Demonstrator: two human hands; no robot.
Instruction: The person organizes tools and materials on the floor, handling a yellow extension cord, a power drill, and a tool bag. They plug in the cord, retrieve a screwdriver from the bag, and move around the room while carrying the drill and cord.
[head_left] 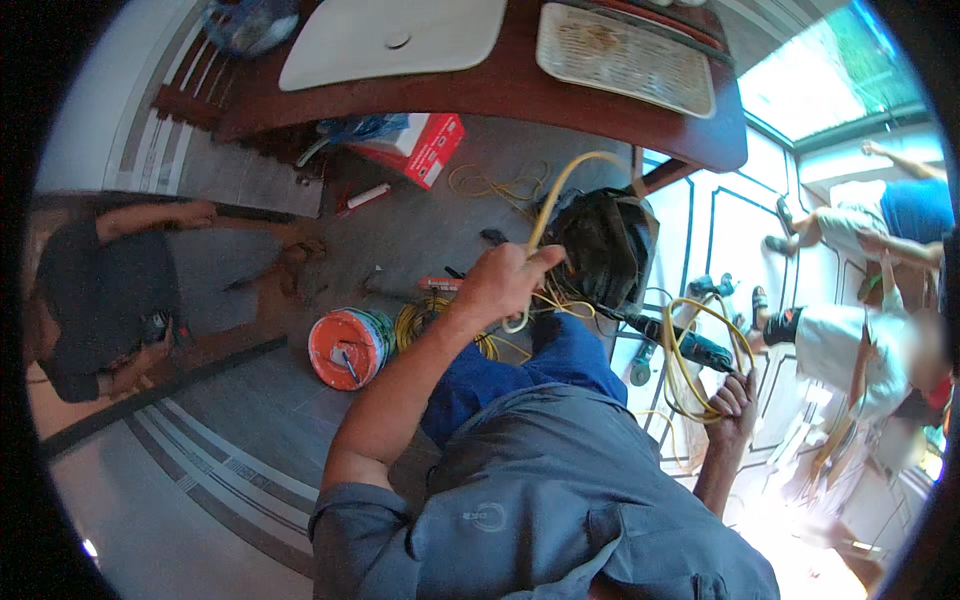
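My left hand (500, 285) is closed around a pale yellow cable (549, 205), which arcs up from the fist and bends over to the right. Its short lower end hangs beneath the fingers. Out to the right, my right hand (733, 400) grips a loose coil of yellow cable (669, 340) at its lower edge. Behind that coil lies a dark green and black power tool (705, 350). A black bag (610, 245) sits on the floor just beyond my left hand. More yellow cable (410, 325) is heaped on the floor left of my knees.
An orange bucket (345, 348) stands at left. A dark wooden table (600, 110) spans the far side, bearing a white tray (625, 60). Under it sits a red and white box (425, 150). People (850, 350) are at right; a dark-clothed person (110, 290) appears at left.
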